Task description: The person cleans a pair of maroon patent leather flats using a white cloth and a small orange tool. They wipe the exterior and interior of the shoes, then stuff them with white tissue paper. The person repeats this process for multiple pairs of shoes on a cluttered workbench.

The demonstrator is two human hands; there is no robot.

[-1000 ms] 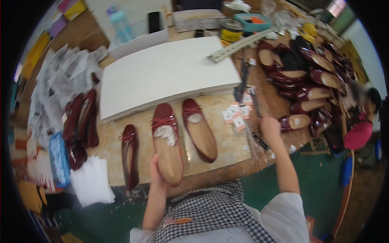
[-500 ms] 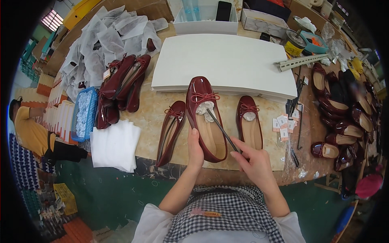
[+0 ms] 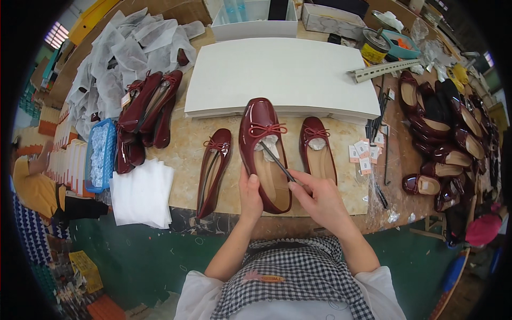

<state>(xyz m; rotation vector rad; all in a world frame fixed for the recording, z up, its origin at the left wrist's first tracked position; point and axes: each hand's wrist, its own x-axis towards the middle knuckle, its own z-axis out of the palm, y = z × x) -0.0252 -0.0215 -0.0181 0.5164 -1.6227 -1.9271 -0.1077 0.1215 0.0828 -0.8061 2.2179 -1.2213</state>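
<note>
In my left hand (image 3: 250, 194) is a glossy dark red ballet flat (image 3: 257, 114) with a bow, held toe away from me above the table. Crumpled white paper (image 3: 270, 145) fills its toe. My right hand (image 3: 319, 200) pinches the near end of a thin black shoe stick (image 3: 277, 161), whose far end reaches to the paper inside the shoe. To the left lies a matching flat (image 3: 215, 170) with a black stick along its inside. Another flat (image 3: 317, 146) with paper in its toe lies partly behind my right hand.
White sheets (image 3: 282, 74) are stacked behind the shoes. At left are white tissue (image 3: 141, 194), a blue basket (image 3: 101, 154) and piled red flats (image 3: 149, 109). Tags (image 3: 364, 154), black sticks (image 3: 374, 128) and more shoes (image 3: 442, 133) lie right. A person (image 3: 34, 184) is at far left.
The whole view has shifted, so the table things sit further left. My right hand has moved closer to the shoe, and the stick shows less of its length outside the toe.
</note>
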